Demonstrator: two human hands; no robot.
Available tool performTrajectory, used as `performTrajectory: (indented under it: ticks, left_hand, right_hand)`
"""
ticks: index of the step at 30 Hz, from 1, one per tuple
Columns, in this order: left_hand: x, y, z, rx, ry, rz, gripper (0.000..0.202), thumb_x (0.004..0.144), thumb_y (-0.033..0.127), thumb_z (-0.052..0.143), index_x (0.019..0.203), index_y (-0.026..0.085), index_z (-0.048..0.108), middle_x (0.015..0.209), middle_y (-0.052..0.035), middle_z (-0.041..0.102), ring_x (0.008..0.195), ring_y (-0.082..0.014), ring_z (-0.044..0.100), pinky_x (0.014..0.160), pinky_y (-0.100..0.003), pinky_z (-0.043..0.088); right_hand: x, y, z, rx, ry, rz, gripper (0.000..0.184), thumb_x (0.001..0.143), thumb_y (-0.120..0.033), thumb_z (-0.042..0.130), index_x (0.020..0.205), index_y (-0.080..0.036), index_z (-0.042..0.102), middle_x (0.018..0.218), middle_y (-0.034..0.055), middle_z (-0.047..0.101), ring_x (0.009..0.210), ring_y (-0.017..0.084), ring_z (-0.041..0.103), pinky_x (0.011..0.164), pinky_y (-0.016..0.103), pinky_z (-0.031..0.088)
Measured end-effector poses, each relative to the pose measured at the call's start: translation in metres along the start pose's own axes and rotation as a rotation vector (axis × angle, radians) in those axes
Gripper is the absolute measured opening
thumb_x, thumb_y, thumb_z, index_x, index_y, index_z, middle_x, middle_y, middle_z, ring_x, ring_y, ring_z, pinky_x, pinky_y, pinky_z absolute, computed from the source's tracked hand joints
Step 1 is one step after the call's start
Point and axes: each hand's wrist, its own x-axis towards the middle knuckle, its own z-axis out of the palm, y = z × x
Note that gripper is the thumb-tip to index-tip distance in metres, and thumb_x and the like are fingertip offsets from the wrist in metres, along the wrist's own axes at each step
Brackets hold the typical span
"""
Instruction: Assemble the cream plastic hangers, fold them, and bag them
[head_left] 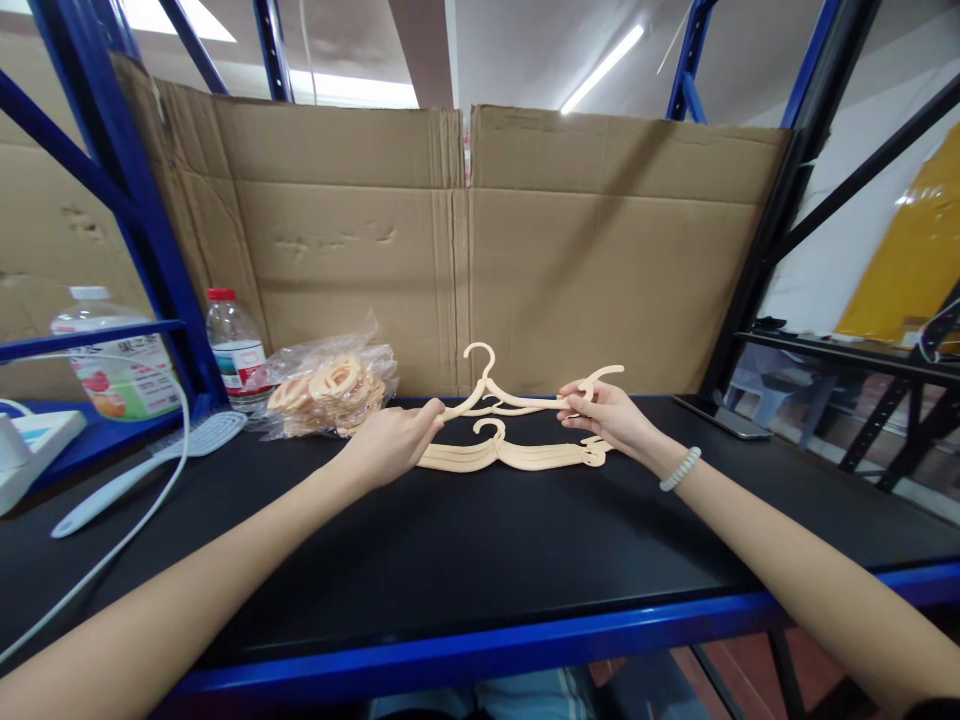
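Note:
A cream plastic clothes hanger (517,387) is held up between my two hands, its hook pointing upward. My left hand (397,440) is closed round its left end. With fingers and thumb, my right hand (611,415) pinches the right end, where a small curved cream piece (602,374) sticks up beside the fingers. Just below and in front lies a stack of matching hangers (465,458) on the black tabletop, hooks toward the back. Another cream hanger shows partly behind the held one. My left hand hides the left end of the stack.
A clear bag of cream rings (337,390) sits left of the hangers. Behind it stands a red-capped bottle (236,350). A pale hairbrush (161,465), a white cable (169,490) and a larger bottle (112,350) are at left. A phone (721,417) lies back right, before cardboard panels (600,270).

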Motion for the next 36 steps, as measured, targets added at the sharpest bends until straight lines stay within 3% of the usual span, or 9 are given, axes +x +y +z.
performTrajectory:
  ticks: [3, 8, 13, 17, 21, 25, 27, 31, 36]
  left_hand:
    - [0.000, -0.001, 0.000, -0.042, -0.001, -0.010, 0.028, 0.095, 0.033, 0.028, 0.100, 0.019, 0.050, 0.072, -0.0070, 0.064, 0.061, -0.0243, 0.062, 0.054, -0.027, 0.040]
    - [0.001, -0.002, 0.004, -0.058, 0.005, 0.056, 0.021, 0.094, 0.030, 0.033, 0.089, 0.019, 0.049, 0.070, -0.0070, 0.063, 0.063, -0.0232, 0.062, 0.058, -0.027, 0.041]
    - [0.000, -0.001, 0.008, 0.001, -0.073, 0.042, 0.019, 0.095, 0.028, 0.031, 0.095, 0.018, 0.047, 0.071, -0.0076, 0.065, 0.062, -0.0236, 0.063, 0.055, -0.026, 0.040]
    - [0.000, 0.001, 0.006, -0.006, -0.044, 0.024, 0.024, 0.097, 0.029, 0.026, 0.100, 0.015, 0.045, 0.076, -0.0101, 0.066, 0.065, -0.0251, 0.064, 0.054, -0.027, 0.041]
    - [-0.001, 0.005, 0.003, -0.030, -0.022, 0.012, 0.025, 0.097, 0.028, 0.023, 0.102, 0.014, 0.044, 0.071, -0.0087, 0.065, 0.063, -0.0244, 0.064, 0.054, -0.027, 0.042]
    - [-0.001, 0.007, 0.000, -0.011, -0.025, 0.007, 0.027, 0.097, 0.028, 0.022, 0.103, 0.014, 0.044, 0.067, -0.0068, 0.063, 0.060, -0.0235, 0.063, 0.054, -0.028, 0.043]
    - [-0.001, 0.006, -0.002, 0.035, -0.039, 0.019, 0.027, 0.097, 0.029, 0.022, 0.103, 0.014, 0.045, 0.067, -0.0069, 0.063, 0.062, -0.0239, 0.063, 0.056, -0.029, 0.043]
    - [0.000, 0.002, -0.009, 0.079, -0.119, 0.046, 0.028, 0.097, 0.032, 0.022, 0.102, 0.016, 0.045, 0.064, -0.0047, 0.061, 0.061, -0.0234, 0.062, 0.057, -0.029, 0.042]
    - [0.001, -0.007, -0.021, -0.017, -0.205, 0.148, 0.027, 0.096, 0.033, 0.027, 0.092, 0.017, 0.048, 0.071, -0.0046, 0.060, 0.064, -0.0208, 0.060, 0.059, -0.029, 0.042]
  right_hand:
    - [0.000, 0.000, -0.002, -0.074, 0.004, -0.019, 0.030, 0.059, -0.025, 0.081, 0.080, -0.014, 0.062, 0.074, 0.0025, 0.065, 0.063, 0.012, 0.063, 0.064, 0.026, 0.056]
    - [-0.002, 0.001, 0.003, -0.040, 0.058, -0.020, 0.024, 0.059, -0.020, 0.076, 0.080, -0.014, 0.065, 0.085, 0.0050, 0.067, 0.076, 0.015, 0.065, 0.066, 0.026, 0.056]
    - [0.005, 0.006, -0.007, -0.263, 0.060, -0.061, 0.014, 0.060, -0.020, 0.068, 0.072, -0.013, 0.064, 0.073, 0.0039, 0.065, 0.061, 0.012, 0.060, 0.057, 0.024, 0.052]
    - [0.006, -0.002, -0.018, -0.635, 0.142, -0.245, 0.019, 0.072, -0.032, 0.064, 0.081, -0.016, 0.066, 0.082, 0.0067, 0.068, 0.072, 0.017, 0.063, 0.069, 0.031, 0.052]
    - [0.000, -0.005, -0.014, -1.096, 0.050, -0.415, 0.028, 0.077, -0.040, 0.064, 0.094, -0.018, 0.067, 0.096, 0.0087, 0.068, 0.087, 0.022, 0.063, 0.083, 0.037, 0.047]
    - [-0.002, -0.003, -0.007, -1.322, -0.080, -0.528, 0.025, 0.090, -0.036, 0.051, 0.079, -0.018, 0.065, 0.063, -0.0007, 0.062, 0.057, 0.013, 0.055, 0.094, 0.040, 0.037]
    - [-0.002, -0.004, -0.007, -1.372, -0.097, -0.573, 0.028, 0.093, -0.033, 0.046, 0.078, -0.018, 0.064, 0.055, -0.0033, 0.056, 0.050, 0.011, 0.049, 0.091, 0.035, 0.038]
    - [-0.006, -0.014, -0.010, -1.487, -0.109, -0.629, 0.026, 0.092, -0.031, 0.047, 0.081, -0.017, 0.066, 0.065, 0.0023, 0.063, 0.060, 0.014, 0.054, 0.072, 0.028, 0.039]
    - [-0.013, -0.029, -0.013, -1.403, -0.217, -0.388, 0.014, 0.086, -0.028, 0.054, 0.089, -0.018, 0.063, 0.058, -0.0022, 0.058, 0.050, 0.011, 0.048, 0.055, 0.023, 0.033]
